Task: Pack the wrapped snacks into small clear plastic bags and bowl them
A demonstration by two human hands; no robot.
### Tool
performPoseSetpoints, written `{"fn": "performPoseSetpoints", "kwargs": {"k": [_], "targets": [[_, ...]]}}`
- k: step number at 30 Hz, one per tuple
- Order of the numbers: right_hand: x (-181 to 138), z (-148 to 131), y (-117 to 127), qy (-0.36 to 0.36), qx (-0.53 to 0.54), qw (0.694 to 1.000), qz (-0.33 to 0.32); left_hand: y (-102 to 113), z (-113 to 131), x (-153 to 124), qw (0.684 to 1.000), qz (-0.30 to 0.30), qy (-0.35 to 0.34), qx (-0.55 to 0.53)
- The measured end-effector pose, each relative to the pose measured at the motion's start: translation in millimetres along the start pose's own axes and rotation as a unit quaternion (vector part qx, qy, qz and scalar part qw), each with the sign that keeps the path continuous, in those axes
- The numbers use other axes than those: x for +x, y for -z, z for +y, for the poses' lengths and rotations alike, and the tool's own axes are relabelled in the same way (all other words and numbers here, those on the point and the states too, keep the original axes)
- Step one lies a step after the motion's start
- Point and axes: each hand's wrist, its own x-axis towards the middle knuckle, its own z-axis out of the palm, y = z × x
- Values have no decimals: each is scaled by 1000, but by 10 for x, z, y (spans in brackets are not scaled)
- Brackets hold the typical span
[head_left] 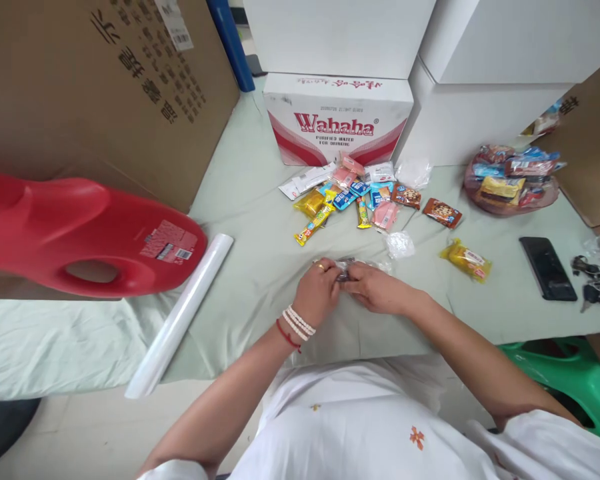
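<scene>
I record a table (260,300) under a pale green cloth, with a brown cardboard box (130,127) at its far left and white boxes, one a printed water carton (337,137), along its far edge. A red plastic object (80,207) reaches in from the left edge; just beside it a pale roll (180,317) lies slantwise, its lower end at the near edge. A green stool (560,380) stands below the near right edge. Toward the far right corner I note a bowl (505,212) of wrapped snacks; a black phone (548,269) and keys (599,293) lie toward the right edge. Loose wrapped snacks (350,193) are heaped against the carton, beyond the hands. My left hand (316,288) and right hand (377,287) meet centrally, nearer the near edge than the far one, fingertips pinched on a small clear plastic packet (347,267). It lies directly between them, neither hand nearer. Clear film shows beyond the right fingers; I cannot tell its long axis, since the fingers cover most of it.
</scene>
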Motion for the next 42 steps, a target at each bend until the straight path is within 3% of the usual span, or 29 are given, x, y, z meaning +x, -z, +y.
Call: {"fn": "performPoseSetpoints", "kwargs": {"k": [3,6,9,14,17,21,23,25,27,30,38,42], "targets": [[-138,-4,40,-85,22,992,95,-62,37,-124,989,7,-57,136],[-203,5,28,-244,-89,949,179,-80,41,-237,973,48,-92,208],[-207,-29,79,-309,-162,926,143,-107,12,-267,964,55,-125,227],[-1,-221,432,-377,-92,920,60,-135,-16,-235,961,39,-132,240],[359,-352,495,-355,-83,930,44,-124,-2,-234,962,36,-134,235],[780,-395,224,-228,-112,967,-31,-7,-75,-323,972,17,-113,203],[805,-366,53,-160,-138,976,-41,111,-199,-410,982,10,-109,154],[717,-359,-87,-137,-172,976,-2,239,-361,-499,987,66,-106,98],[600,-385,-192,-142,-208,967,36,340,-505,-569,988,132,-66,52],[510,-416,-290,-154,-241,958,36,385,-608,-625,985,170,-5,24],[493,-248,-269,-138,-260,952,87,227,-664,-693,988,134,-23,69],[459,-115,-230,-181,-222,951,119,217,-791,-786,989,114,-50,84]]}}
